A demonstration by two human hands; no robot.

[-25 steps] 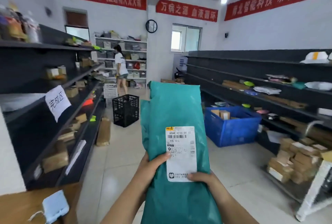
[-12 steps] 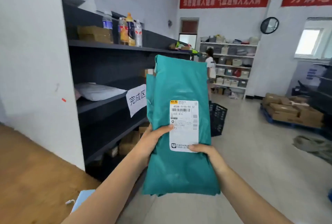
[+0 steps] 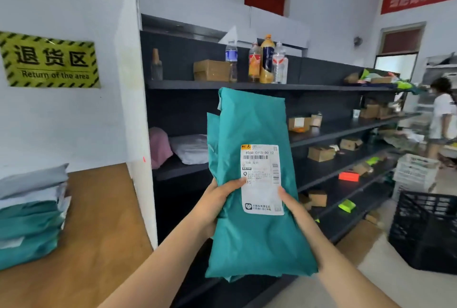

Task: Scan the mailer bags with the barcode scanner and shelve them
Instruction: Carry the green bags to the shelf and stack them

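I hold a teal mailer bag (image 3: pixel 254 228) upright in front of me with both hands. A white shipping label (image 3: pixel 261 179) with a barcode faces me. My left hand (image 3: pixel 217 200) grips the bag's left edge, thumb lying across the label's left side. My right hand (image 3: pixel 288 202) grips the right edge, thumb at the label's right side. Behind the bag stands a dark shelf unit (image 3: pixel 272 86); a white mailer (image 3: pixel 190 148) and a pink bundle (image 3: pixel 159 147) lie on its second level at the left. No barcode scanner is in view.
A stack of teal and grey mailer bags (image 3: pixel 31 216) lies on a wooden table (image 3: pixel 99 233) at the left. Bottles (image 3: pixel 267 60) and cardboard boxes (image 3: pixel 211 70) sit on the shelves. A black crate (image 3: pixel 425 231) stands on the floor at right. A person (image 3: pixel 442 119) is farther back.
My view has swung left, from the aisle to the shelf unit's left end and the table. Both hands keep the same grip on the bag.
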